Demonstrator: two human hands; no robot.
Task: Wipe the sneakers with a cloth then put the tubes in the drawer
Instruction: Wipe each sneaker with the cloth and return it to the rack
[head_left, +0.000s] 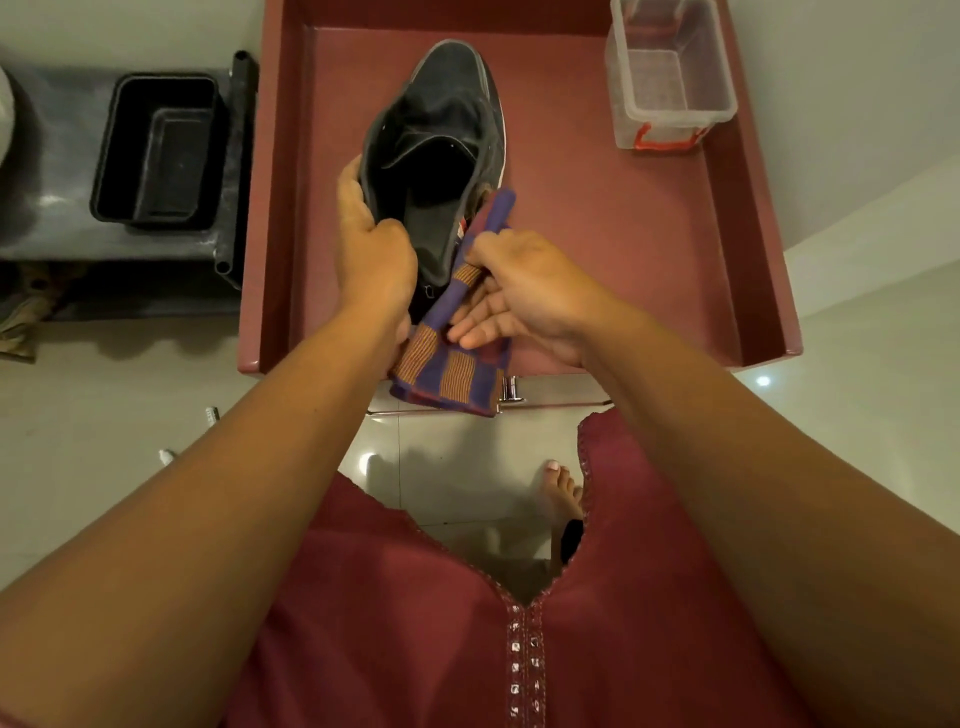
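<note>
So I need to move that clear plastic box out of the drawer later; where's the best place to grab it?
Hedged: take the clear box by its top rim, coming straight down from above. It stands upright and open in the far right corner of the drawer, whose walls crowd two sides, so side access is poor. The red handle faces you as an alternative.

The drawer (623, 249) floor lies open right of the sneaker (441, 130), save a clear box (670, 78) in its far corner.

Matt dark fabric sneaker (441, 130), woven striped cloth (452, 364), clear plastic box (670, 78), glossy tiled floor (457, 467).
</note>
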